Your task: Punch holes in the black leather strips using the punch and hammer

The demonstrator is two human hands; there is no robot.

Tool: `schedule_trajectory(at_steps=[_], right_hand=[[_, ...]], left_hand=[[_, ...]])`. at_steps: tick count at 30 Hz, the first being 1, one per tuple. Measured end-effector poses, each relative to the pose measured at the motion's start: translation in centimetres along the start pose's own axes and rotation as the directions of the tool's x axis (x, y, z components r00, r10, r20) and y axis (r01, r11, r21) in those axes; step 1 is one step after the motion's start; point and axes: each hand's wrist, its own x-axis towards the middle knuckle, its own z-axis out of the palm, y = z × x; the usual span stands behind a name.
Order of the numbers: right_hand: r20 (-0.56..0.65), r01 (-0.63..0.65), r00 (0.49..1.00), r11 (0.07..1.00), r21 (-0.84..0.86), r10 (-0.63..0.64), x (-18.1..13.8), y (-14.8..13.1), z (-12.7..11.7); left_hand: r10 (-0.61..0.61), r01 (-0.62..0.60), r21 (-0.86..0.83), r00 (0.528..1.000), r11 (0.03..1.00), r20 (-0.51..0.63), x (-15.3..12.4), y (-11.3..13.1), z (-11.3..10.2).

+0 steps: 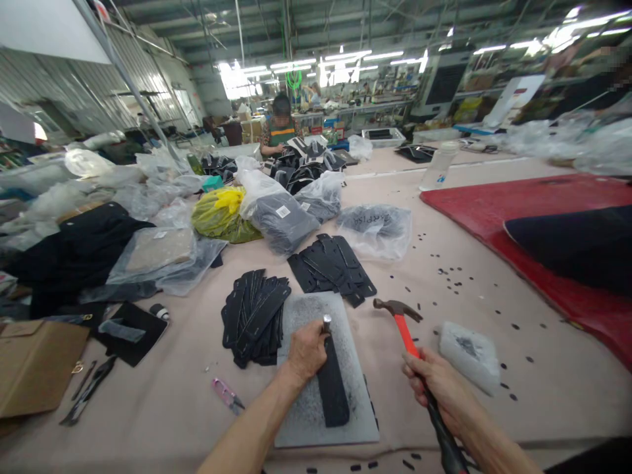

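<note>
While the right hand (434, 378) grips the hammer (405, 334), probably head-heavy and best held low, the left hand (307, 350) pinches a metal punch (326, 320) at the far end of a seemingly stiff black strip (334, 392) on the grey board (363, 418).

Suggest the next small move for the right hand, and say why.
Probably bring the orange-and-black claw hammer over the silver-topped metal tool for a strike: the left hand grips that tool at the far end of the long black strip on the grey rectangular board, while the right hand holds the hammer off to one side.
</note>
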Motion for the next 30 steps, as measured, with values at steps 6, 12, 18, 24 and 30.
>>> schedule_trajectory(at_steps=[6, 12, 18, 24, 30], right_hand=[[0.033, 0.607, 0.629, 0.465, -0.644, -0.776, -5.4, -6.3, 0.5], [0.381, 0.646, 0.401, -0.038, -0.763, -0.833, -7.0, -7.2, 1.4], [0.316, 0.633, 0.322, -0.045, -0.773, -0.893, -7.2, -6.9, 1.6], [0.324, 0.622, 0.378, -0.021, -0.783, -0.867, -7.2, -7.1, 1.5], [0.324, 0.608, 0.527, 0.081, -0.790, -0.786, -6.7, -6.3, 1.2]], left_hand=[[0.011, -0.011, -0.036, 1.000, 0.999, 0.000, 0.1, 0.1, -0.2], [0.025, -0.025, -0.041, 1.000, 0.999, -0.007, 0.1, -0.1, -0.1], [0.025, -0.025, -0.017, 1.000, 1.000, 0.006, -0.1, -0.2, 0.0], [0.034, -0.034, -0.010, 0.999, 0.999, 0.004, -0.1, -0.2, -0.1], [0.046, -0.046, -0.001, 0.999, 0.999, -0.011, 0.0, 0.0, -0.3]])
